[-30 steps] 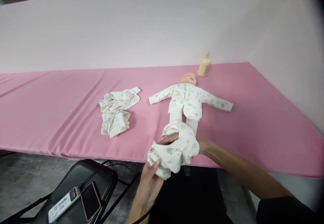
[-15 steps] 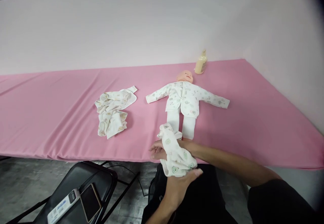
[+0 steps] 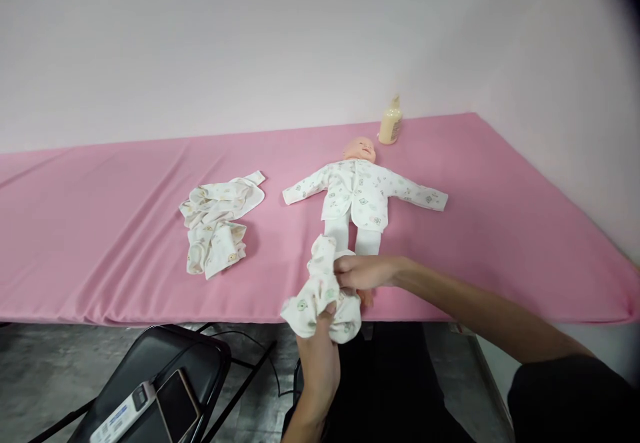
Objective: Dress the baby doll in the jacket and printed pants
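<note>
On the table point(image 3: 100, 229), the doll point(image 3: 357, 193) lies right of the clothes point(image 3: 217, 219); a bottle point(image 3: 390, 121) stands behind its head. Before the table, left, a chair point(image 3: 165, 376) bears a phone point(image 3: 176, 403).

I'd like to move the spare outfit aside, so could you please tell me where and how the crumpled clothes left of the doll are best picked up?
Take the crumpled clothes at the bunched middle, from above on the near side. The pile lies flat and loose on the pink tablecloth, clear of the doll, so pinching gathered folds should lift most layers; the thin strap at its top would likely just trail.
</note>
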Action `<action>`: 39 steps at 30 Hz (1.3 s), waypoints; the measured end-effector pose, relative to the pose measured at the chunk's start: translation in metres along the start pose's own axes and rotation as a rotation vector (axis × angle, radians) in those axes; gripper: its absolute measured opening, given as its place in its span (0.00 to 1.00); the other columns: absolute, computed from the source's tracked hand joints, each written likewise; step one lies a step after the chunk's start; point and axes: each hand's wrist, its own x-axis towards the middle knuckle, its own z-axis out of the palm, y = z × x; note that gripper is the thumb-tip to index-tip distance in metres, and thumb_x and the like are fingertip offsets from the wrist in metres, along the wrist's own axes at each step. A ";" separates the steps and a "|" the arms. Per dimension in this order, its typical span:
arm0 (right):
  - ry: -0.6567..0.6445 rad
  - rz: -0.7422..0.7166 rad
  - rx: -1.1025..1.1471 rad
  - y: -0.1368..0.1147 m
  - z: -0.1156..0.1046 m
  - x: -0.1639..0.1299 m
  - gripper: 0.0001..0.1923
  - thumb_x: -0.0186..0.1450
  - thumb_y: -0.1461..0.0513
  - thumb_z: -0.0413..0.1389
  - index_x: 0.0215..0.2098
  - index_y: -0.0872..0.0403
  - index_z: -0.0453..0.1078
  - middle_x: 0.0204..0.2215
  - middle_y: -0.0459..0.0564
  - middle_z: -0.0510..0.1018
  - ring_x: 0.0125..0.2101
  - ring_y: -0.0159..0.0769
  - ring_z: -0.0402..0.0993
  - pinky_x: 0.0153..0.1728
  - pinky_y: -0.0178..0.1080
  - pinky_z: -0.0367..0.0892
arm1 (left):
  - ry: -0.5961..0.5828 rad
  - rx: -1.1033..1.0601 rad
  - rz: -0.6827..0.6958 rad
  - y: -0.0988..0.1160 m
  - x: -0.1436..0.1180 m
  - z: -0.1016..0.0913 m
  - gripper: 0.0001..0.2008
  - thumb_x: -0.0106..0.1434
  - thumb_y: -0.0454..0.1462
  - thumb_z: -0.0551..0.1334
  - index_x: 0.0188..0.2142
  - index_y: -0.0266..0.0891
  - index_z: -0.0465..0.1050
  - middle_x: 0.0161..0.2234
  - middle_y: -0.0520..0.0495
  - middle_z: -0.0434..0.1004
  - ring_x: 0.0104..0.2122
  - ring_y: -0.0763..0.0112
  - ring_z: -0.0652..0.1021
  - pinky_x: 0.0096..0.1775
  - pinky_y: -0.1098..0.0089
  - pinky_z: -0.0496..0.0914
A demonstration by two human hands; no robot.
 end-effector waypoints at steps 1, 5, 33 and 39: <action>0.004 -0.006 0.017 0.002 -0.004 -0.012 0.10 0.64 0.57 0.56 0.39 0.53 0.75 0.29 0.46 0.79 0.29 0.34 0.78 0.34 0.36 0.72 | -0.012 -0.061 -0.029 0.005 0.003 0.000 0.29 0.58 0.34 0.67 0.59 0.45 0.65 0.54 0.45 0.73 0.54 0.59 0.75 0.54 0.60 0.70; 0.488 0.004 0.044 0.021 -0.006 -0.052 0.19 0.67 0.50 0.53 0.49 0.53 0.72 0.45 0.51 0.79 0.46 0.40 0.76 0.49 0.42 0.68 | 0.017 -0.112 -0.038 0.019 0.007 0.000 0.28 0.56 0.31 0.67 0.56 0.44 0.69 0.51 0.46 0.76 0.51 0.62 0.77 0.50 0.66 0.73; 0.739 -0.121 0.766 0.055 0.041 -0.036 0.24 0.60 0.57 0.65 0.53 0.53 0.67 0.52 0.54 0.77 0.53 0.43 0.73 0.56 0.46 0.68 | -0.311 -0.228 -0.487 0.019 -0.022 0.008 0.31 0.64 0.32 0.64 0.65 0.44 0.59 0.57 0.42 0.72 0.58 0.58 0.72 0.60 0.59 0.65; 0.782 -0.116 0.692 0.055 0.046 -0.034 0.34 0.58 0.56 0.67 0.58 0.52 0.59 0.57 0.55 0.72 0.55 0.43 0.71 0.54 0.45 0.70 | -0.329 -0.313 -0.496 0.021 -0.017 0.021 0.28 0.66 0.33 0.62 0.64 0.46 0.61 0.56 0.45 0.73 0.58 0.60 0.71 0.61 0.59 0.65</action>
